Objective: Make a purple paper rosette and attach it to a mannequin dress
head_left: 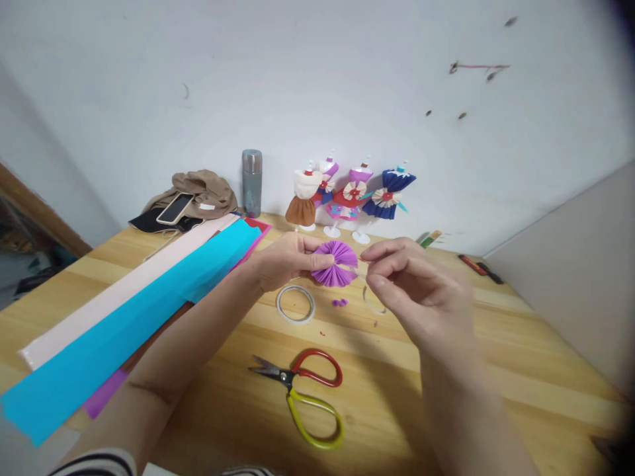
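Between the thumb and fingers of my left hand (297, 259) is a purple pleated paper rosette (337, 254), fanned nearly full circle with a gap on its right side. My right hand (411, 281) hovers just right of the rosette, thumb and forefinger brought together in a pinch. A tiny reddish bit shows at those fingertips, too small to name. Below the rosette lie a white tape roll (278, 305) and small purple paper scraps (340, 303). A second thin ring (373, 303) is partly hidden by my right hand. Scissors (286, 378) with red and yellow handles lie spread nearer me.
Long crepe paper strips (143, 317) cover the table's left side. At the back stand a grey flask (253, 185) and several small paper-dressed stands (347, 192). A phone (174, 208) rests by brown cloth (208, 188). A red-and-black tool (479, 268) lies far right.
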A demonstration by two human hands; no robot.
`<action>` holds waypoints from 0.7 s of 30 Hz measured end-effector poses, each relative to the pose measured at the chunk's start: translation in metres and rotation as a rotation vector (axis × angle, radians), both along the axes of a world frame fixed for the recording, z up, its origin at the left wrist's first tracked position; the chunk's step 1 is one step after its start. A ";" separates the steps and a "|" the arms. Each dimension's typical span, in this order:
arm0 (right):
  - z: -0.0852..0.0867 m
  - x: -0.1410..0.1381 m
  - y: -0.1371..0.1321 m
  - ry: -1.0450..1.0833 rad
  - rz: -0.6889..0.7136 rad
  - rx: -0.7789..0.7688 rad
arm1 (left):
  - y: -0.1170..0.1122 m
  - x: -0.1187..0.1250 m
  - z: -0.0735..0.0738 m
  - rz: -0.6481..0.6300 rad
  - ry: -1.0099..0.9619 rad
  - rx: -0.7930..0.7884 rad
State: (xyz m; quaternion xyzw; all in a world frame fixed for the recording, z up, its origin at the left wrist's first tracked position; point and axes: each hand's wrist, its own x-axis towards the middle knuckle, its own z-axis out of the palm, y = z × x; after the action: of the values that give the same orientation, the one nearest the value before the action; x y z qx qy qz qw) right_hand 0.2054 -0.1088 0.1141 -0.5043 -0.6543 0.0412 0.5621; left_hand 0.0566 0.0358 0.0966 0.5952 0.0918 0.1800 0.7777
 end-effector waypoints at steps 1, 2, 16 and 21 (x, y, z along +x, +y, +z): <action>-0.001 0.000 0.000 0.000 -0.020 0.007 | 0.000 0.000 -0.001 -0.002 0.005 -0.010; -0.002 -0.001 0.001 0.000 -0.042 0.012 | 0.000 0.000 -0.001 -0.003 0.013 -0.016; -0.006 -0.004 0.012 0.313 0.004 -0.210 | -0.011 0.002 0.002 0.189 0.003 0.498; -0.014 0.003 0.022 0.549 0.059 -0.221 | -0.012 0.001 0.001 0.218 -0.043 0.587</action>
State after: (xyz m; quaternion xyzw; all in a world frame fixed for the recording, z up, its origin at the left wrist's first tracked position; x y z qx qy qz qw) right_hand 0.2079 -0.0872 0.1003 -0.5132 -0.4837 0.2634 0.6582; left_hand 0.0580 0.0235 0.0974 0.7771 0.0828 0.2937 0.5505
